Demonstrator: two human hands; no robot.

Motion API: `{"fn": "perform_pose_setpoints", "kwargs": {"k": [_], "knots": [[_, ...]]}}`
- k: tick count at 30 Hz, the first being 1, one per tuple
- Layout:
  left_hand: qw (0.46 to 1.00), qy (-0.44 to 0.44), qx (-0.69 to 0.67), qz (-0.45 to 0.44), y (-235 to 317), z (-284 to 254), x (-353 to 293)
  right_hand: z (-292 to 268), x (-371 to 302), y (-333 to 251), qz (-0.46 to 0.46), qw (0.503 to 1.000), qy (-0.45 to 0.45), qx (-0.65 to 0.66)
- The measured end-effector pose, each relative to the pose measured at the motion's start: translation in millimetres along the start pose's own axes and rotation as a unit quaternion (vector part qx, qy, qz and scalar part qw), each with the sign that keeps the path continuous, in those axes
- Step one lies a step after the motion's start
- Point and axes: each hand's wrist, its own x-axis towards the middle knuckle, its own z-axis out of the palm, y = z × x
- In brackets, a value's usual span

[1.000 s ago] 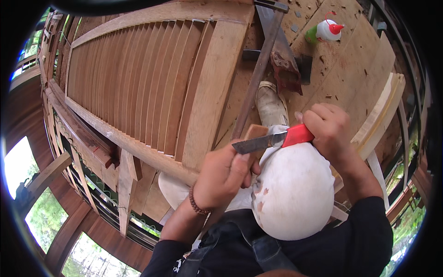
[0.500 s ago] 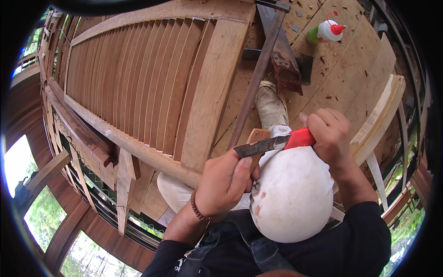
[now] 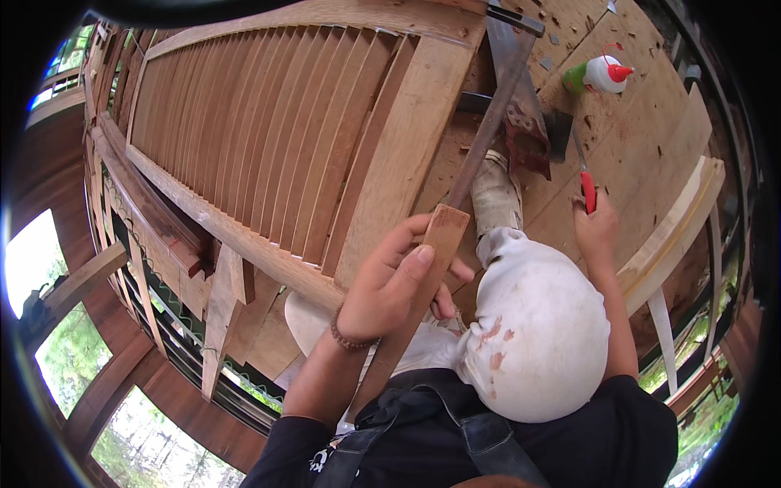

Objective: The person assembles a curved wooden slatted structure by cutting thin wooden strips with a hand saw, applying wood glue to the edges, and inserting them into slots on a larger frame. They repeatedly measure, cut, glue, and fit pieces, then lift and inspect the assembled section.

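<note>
My left hand (image 3: 376, 286) grips a flat wooden slat (image 3: 439, 236), thumb on its face and some fingers spread past its edge. The slat tilts upward, its lower end reaching down toward my lap. Beyond my raised knee, my right hand (image 3: 599, 226) is closed round the red handle of a knife (image 3: 588, 189), held low above the plywood floor. The knife's narrow blade points away from me, beside a dark flat blade-like piece (image 3: 558, 134). To the left of the slat lies a wooden louvred panel (image 3: 419, 146) with many thin slats set in its frame.
A handsaw (image 3: 527, 134) with a brown handle lies on the floor under a long dark bar (image 3: 490, 122). Farther right stands a green and white bottle (image 3: 604, 75) with a red nozzle. A curved pale timber piece (image 3: 675, 224) is at the right.
The knife has come off the slat, moving right and away from me in my right hand. My left hand has tipped the slat so that its length now shows.
</note>
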Motion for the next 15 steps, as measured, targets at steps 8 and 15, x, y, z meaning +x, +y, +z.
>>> {"fn": "perform_pose_setpoints", "kwargs": {"k": [8,15], "knots": [[0.998,0.057,-0.003,0.018,7,-33,19,75,10,183,0.111,0.988,-0.026,-0.104],[0.942,0.162,0.16,0.246,131,-64,36,99,39,202,-0.063,0.969,0.083,-0.226]]}}
